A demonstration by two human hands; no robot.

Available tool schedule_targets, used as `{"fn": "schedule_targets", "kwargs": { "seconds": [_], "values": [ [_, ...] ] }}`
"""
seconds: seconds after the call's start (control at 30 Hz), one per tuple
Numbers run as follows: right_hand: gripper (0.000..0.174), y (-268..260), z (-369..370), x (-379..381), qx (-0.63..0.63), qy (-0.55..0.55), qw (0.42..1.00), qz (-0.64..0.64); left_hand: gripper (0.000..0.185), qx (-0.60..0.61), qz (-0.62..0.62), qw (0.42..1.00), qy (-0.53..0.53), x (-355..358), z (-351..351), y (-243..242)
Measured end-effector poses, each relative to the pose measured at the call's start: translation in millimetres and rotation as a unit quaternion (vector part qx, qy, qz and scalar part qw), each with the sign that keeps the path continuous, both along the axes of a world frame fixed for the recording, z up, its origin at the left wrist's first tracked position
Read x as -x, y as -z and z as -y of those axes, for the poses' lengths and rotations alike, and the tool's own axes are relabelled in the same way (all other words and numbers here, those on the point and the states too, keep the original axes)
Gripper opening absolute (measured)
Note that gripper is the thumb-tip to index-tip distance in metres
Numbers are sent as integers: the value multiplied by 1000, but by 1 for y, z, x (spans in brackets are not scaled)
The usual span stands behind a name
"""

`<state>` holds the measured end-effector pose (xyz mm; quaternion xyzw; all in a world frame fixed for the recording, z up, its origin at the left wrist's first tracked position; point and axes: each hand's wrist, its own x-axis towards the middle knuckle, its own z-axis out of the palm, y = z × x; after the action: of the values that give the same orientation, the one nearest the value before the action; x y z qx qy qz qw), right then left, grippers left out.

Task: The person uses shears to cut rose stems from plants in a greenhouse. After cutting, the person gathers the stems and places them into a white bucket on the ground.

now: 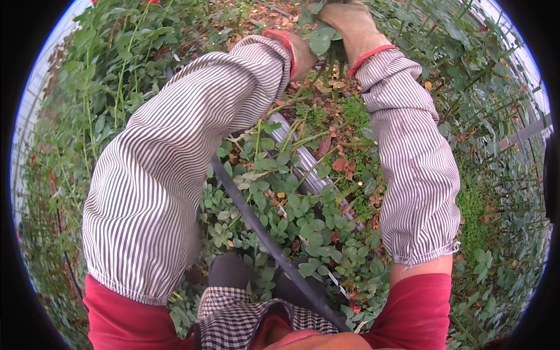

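Both my hands reach forward at the top of the view, in pale work gloves with red cuffs below striped sleeve covers. My left hand point(302, 57) is turned away behind its cuff, and its fingers are hidden. My right hand point(350, 24) lies farther up, close against green rose leaves point(321, 40); its fingers run to the picture's edge, so its grip cannot be made out. Thorny-looking green stems point(331, 65) stand between the two wrists, below the leaves.
A dark hose or pipe point(267, 240) runs diagonally before my legs. A ridged silvery pipe or strip point(302, 155) lies among low leaves and dry litter. Dense rose bushes rise on the left point(100, 83) and right point(463, 65). A grey bar point(525, 132) stands at the far right.
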<state>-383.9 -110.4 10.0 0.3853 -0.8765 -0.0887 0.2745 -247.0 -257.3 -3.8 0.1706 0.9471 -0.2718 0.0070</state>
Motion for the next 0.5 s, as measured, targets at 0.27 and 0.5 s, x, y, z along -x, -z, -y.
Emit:
{"fn": "schedule_targets", "kwargs": {
  "seconds": [0.27,0.5],
  "values": [
    [62,-40,-54,-71,505,202,828,133,36,-132,129,976,-118,-155,4,-55],
    [44,-140,-37,-277,306,-284,903,100,46,-418,-208,845,-262,-446,169,-65]
  ]
}}
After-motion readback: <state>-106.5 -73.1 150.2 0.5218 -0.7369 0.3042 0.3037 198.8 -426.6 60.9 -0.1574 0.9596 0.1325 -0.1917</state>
